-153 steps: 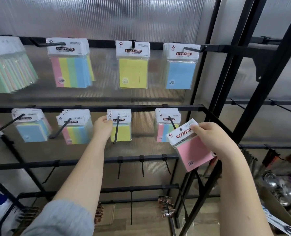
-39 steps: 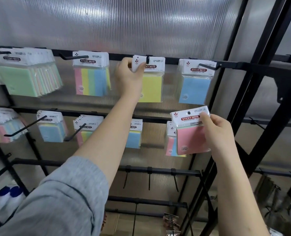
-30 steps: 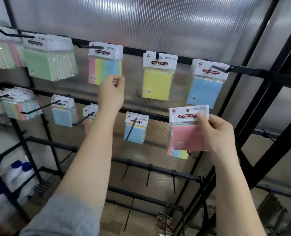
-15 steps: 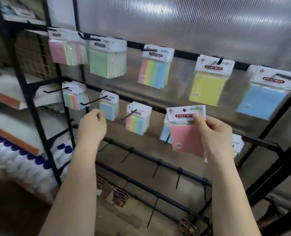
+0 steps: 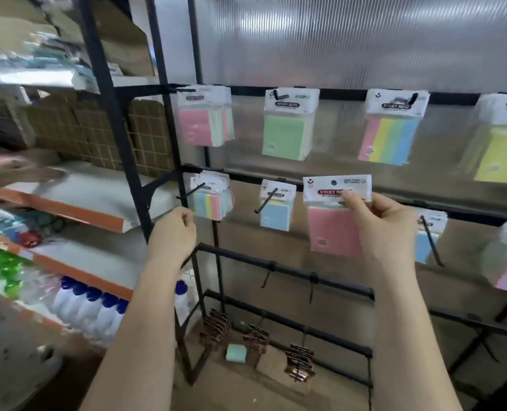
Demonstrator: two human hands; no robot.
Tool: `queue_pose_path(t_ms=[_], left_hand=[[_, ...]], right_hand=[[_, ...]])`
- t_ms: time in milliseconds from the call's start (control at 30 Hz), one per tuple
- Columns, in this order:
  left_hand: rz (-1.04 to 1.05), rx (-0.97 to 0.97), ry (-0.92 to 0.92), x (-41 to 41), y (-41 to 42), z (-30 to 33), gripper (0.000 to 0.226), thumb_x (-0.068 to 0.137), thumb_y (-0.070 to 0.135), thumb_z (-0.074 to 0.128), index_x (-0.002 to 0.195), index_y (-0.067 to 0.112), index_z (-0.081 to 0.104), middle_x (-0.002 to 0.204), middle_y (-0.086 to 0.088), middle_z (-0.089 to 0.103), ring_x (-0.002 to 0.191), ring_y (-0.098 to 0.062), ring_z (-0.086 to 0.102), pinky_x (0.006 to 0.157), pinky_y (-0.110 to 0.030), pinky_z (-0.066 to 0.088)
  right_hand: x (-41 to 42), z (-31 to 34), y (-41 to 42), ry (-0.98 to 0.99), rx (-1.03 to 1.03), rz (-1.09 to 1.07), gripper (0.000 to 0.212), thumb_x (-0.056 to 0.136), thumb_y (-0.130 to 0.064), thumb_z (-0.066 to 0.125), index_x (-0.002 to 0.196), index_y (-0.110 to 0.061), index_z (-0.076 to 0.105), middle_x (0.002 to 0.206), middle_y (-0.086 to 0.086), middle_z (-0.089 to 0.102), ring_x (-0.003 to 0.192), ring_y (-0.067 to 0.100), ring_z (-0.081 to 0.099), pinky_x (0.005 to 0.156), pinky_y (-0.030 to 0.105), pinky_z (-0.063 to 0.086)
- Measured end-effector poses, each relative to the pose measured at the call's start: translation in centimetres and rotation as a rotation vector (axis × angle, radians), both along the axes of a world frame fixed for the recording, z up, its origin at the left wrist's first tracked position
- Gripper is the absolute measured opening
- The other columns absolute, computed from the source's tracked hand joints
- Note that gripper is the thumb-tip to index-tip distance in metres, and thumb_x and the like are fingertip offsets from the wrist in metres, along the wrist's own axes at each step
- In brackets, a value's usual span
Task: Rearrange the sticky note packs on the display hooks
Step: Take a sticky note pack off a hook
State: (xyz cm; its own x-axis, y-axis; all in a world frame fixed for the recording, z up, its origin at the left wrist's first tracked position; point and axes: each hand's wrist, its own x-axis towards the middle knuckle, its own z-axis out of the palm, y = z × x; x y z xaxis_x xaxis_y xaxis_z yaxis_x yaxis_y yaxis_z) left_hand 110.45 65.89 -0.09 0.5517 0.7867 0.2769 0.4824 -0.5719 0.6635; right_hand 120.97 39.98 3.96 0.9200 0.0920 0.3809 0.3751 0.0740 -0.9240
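Risk: pink pack mis-hung on the display rack (image 5: 276,266).
Right hand (image 5: 385,229) pinches pink pack (image 5: 333,229) by its header, off any hook; left hand (image 5: 173,235) curled, empty. The small header hole could miss the top-left pink hook (image 5: 184,90).

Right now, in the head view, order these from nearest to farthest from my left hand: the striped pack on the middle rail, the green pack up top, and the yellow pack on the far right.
From the left hand:
1. Striped pack, just up and right of it, middle rail.
2. Green pack, higher, top rail.
3. Yellow pack, far right edge.
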Motion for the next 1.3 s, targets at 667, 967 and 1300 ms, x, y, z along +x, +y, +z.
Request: queue_pose_path(t_ms=[667,967,1300], left_hand=[[-0.070,-0.054,-0.137,0.0,11.8,-1.2,0.018,0.098,0.021,0.046,0.110,0.019,0.059,0.103,0.005,0.057,0.087,-0.007,0.047,0.063,-0.012,0.032],[-0.002,-0.054,-0.179,4.4,17.9,-0.1,0.015,0.098,0.022,0.046,0.104,0.024,0.059,0.099,0.006,0.059,0.072,0.002,0.049,0.059,-0.012,0.032],[-0.068,-0.042,-0.197,6.8,20.0,-1.5,0.021,0.097,0.020,0.046,0.111,0.020,0.061,0.104,-0.001,0.064,0.081,-0.009,0.058,0.068,-0.018,0.042]], right_hand=[[-0.5,4.0,18.7,-0.307,-0.022,-0.002,0.012,0.087,-0.028,0.067,0.075,-0.031,0.066,0.068,-0.013,0.065,0.066,0.007,0.057,0.062,0.030,0.049],[3.8,7.5,26.8,-0.375,0.042,0.075,0.017,0.086,-0.031,0.068,0.071,-0.022,0.067,0.066,-0.008,0.065,0.063,0.010,0.058,0.057,0.025,0.044],[4.5,9.3,32.5,-0.380,0.046,0.055,0.024,0.086,-0.033,0.067,0.066,-0.021,0.063,0.059,-0.014,0.058,0.051,-0.007,0.049,0.047,0.007,0.034]])
